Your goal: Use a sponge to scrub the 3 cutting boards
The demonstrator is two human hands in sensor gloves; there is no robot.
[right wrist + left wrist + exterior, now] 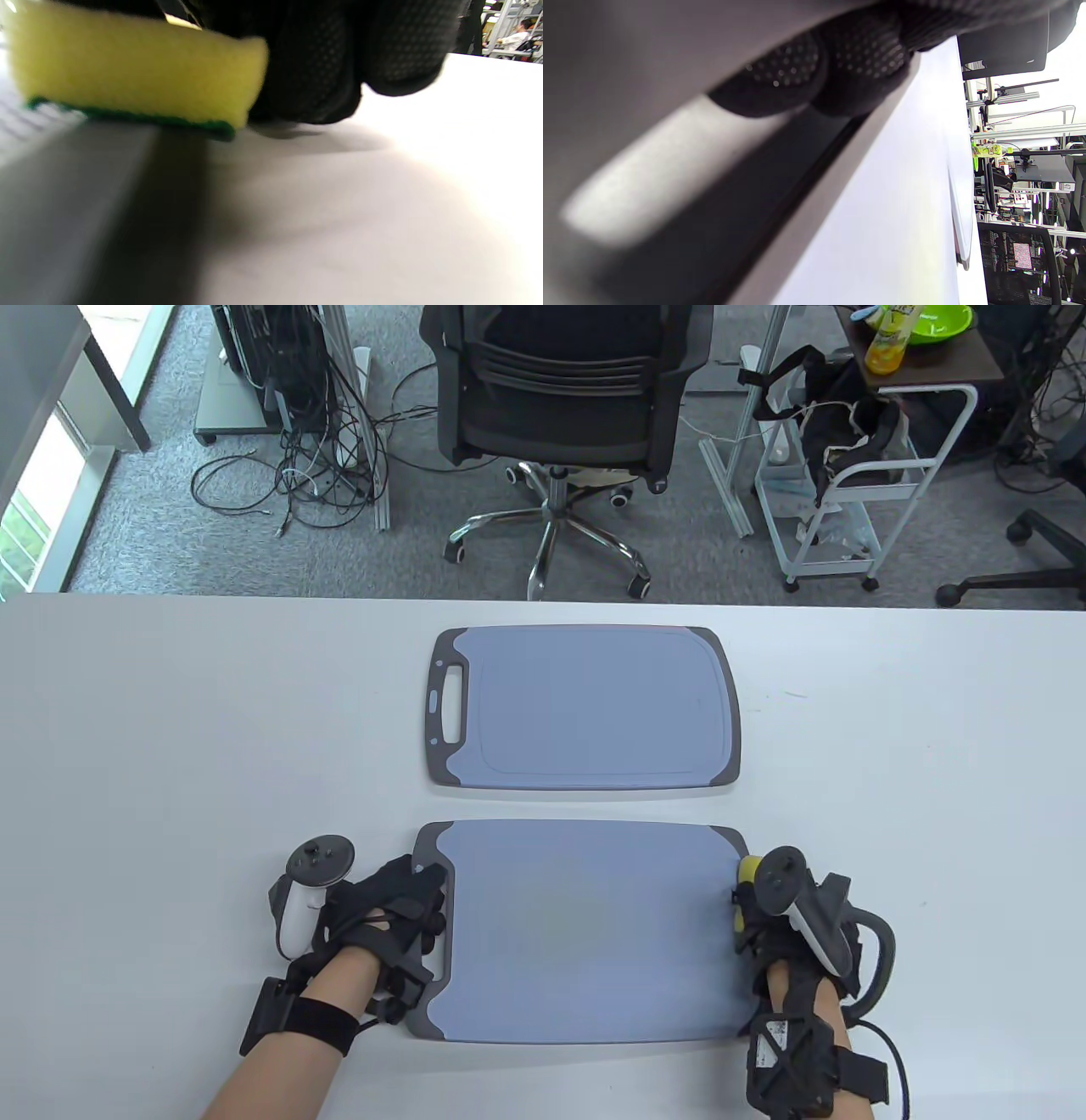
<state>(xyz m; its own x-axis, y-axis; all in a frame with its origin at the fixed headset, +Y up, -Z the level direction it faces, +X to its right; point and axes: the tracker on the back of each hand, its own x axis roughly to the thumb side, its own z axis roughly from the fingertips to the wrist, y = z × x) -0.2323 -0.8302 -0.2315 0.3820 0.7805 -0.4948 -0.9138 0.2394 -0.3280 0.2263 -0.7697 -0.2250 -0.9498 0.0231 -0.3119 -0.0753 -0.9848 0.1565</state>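
Both wrists came in from six o'clock, and between them lay the near cutting board (pixel 585 929), its long axis running from nine to three o'clock across the white bench (pixel 170 729). My left hand (pixel 386 925) sat at the board's nine-o'clock end, fingers curled round the dark grey rim there; in the left wrist view, two gloved fingertips (pixel 865 55) wrapped over that edge. I took that as a steadying grip.

My right hand (pixel 776 916) sat at the opposite, three-o'clock end, clenched on the yellow sponge (pixel 747 886). From the right wrist view the sponge (pixel 131 72) had its green scouring face turned down, touching or almost touching the board's grey border, with my fingers (pixel 322 63) bunched just beside it and resting on the bench.

So the surface to be scrubbed lay toward nine o'clock from the sponge, and I judged the right hand would sweep along the long axis.

A second cutting board (pixel 585 708) lay parallel at twelve o'clock from the near one, apart from it, handle slot toward nine. I could not see a third board; whether it lay under one of these I could not tell.
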